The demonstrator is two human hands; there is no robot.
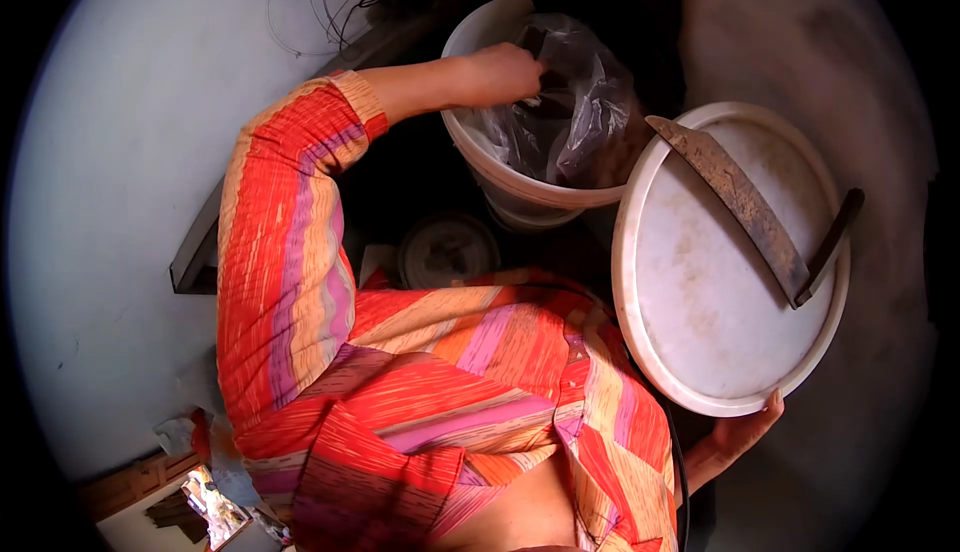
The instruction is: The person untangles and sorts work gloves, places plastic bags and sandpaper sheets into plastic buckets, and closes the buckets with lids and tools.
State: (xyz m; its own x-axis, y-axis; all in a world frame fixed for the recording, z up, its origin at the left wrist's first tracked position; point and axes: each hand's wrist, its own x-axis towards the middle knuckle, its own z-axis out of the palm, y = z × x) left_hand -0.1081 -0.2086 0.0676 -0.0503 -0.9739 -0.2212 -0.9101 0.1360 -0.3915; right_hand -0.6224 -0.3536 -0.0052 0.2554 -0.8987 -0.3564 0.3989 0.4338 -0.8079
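Observation:
My left hand [508, 74] reaches over the rim of a white bucket [540, 195], its fingers closed at the near edge of a clear plastic bag [590, 92] inside. Dark contents show through the bag, but I cannot make out what they are. With my right hand [745, 434] I hold a round white bucket lid [700, 322] by its lower edge, tilted beside the bucket. My right fingers are mostly hidden behind the lid. Across the lid lies a rusty curved blade [735, 192], joined at one end to a short dark bar [832, 247].
A small round container [449, 252] stands in shadow below the bucket. Something dark [620, 12] stands behind the bucket. Loose wires [320, 2] hang by the pale wall [130, 172] on the left. Assorted items [212, 502] lie at lower left.

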